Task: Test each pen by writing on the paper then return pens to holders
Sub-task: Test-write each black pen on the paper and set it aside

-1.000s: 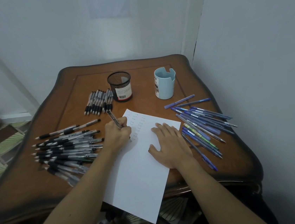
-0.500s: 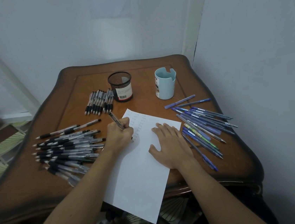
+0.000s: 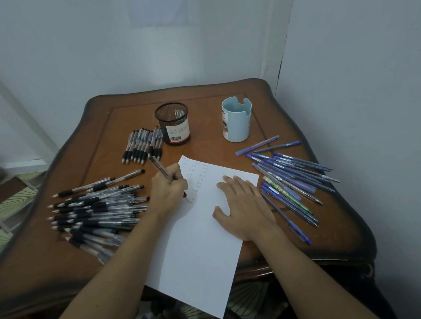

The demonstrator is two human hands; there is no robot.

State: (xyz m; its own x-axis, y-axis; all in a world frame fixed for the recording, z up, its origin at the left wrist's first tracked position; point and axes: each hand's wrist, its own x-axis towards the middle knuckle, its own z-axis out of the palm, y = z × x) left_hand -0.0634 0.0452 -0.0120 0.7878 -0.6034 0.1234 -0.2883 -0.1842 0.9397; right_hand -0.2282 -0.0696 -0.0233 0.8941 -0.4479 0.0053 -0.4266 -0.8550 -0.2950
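1. Head view: the left hand [image 3: 167, 190] pinches a pen [image 3: 160, 167] between thumb and fingers. The tip is down on the paper [image 3: 196, 252] and the barrel leans to the far left. This is a writing grip, so I judge that this pen is being tested.
2. The right hand [image 3: 246, 207] lies spread flat on the paper's right side, probably to stop the sheet sliding under the strokes.
3. The paper sits askew mid-surface [image 3: 207, 145], its near corner hanging past the near edge. Small faint marks in columns fill its far part, and the rest is blank.
4. Black pens [image 3: 99, 208] lie heaped on the left, and a tidy row [image 3: 141, 146] lies just beside the mesh holder [image 3: 173, 124].
5. Blue pens [image 3: 287, 174] fan out on the right, near the blue holder [image 3: 236, 122]. Sorting by colour suggests one holder per kind.
6. No pens stick out of either holder, so the return seems not yet begun.
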